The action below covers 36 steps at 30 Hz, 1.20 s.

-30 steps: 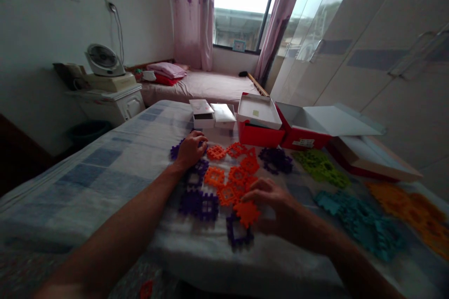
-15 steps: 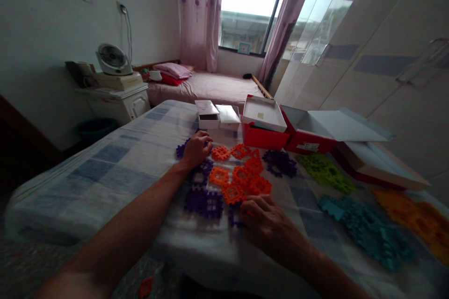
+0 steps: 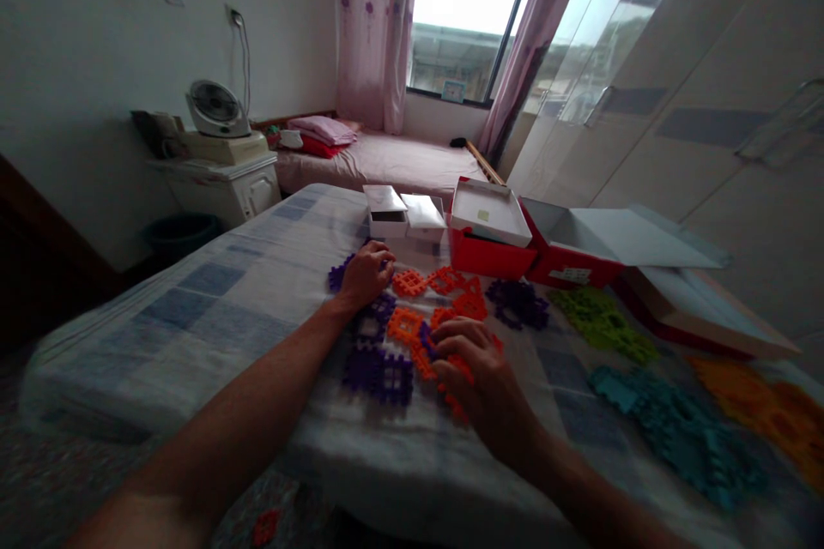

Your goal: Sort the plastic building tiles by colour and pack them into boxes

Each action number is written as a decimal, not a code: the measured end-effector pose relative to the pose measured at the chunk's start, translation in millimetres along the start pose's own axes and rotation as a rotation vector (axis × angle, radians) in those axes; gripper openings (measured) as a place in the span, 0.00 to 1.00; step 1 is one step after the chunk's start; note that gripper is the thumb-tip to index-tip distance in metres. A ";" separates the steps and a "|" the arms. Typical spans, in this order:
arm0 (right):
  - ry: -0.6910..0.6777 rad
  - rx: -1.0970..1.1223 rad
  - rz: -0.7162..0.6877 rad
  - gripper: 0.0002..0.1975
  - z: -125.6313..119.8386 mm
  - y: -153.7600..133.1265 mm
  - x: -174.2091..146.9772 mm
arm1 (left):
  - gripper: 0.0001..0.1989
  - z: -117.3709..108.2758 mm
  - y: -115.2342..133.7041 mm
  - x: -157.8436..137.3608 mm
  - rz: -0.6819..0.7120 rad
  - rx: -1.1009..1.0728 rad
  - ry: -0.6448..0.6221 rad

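Observation:
My left hand rests on the far end of the purple interlocking building pieces, its fingers loosely bent and a little apart. With bent fingers, my right hand grips a small purple piece over the pile of orange-red pieces. The fingers and palm cover much of that pile. Lighter orange pieces lie between my two hands, beside the purple row. Farther back are more orange-red pieces.
Dark purple, green, teal and orange piles lie to the right. Small white boxes and red boxes stand along the back of the cloth-covered table. A red piece is on the floor.
My right hand has moved up and away from the near edge, over the orange-red pile, with the purple piece. My left hand stays in place; the view has shifted slightly.

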State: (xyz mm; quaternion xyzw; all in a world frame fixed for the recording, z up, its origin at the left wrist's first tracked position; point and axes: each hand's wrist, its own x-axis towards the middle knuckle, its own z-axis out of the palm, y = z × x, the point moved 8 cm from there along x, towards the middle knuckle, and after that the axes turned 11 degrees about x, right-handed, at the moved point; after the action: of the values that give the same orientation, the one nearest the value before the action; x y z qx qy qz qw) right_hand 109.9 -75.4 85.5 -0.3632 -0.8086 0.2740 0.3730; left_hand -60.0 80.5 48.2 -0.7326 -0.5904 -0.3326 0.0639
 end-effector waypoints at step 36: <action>0.352 -0.812 0.148 0.10 -126.6 77.7 18.6 | 0.12 -2.1 -1.5 -0.8 0.024 -0.048 0.020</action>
State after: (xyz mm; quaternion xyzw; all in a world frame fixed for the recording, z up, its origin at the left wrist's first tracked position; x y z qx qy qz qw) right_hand 232.7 6.7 109.9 -0.5781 -0.7467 -0.1058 0.3117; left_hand -62.4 79.2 48.9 -0.7376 -0.5728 -0.3533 0.0561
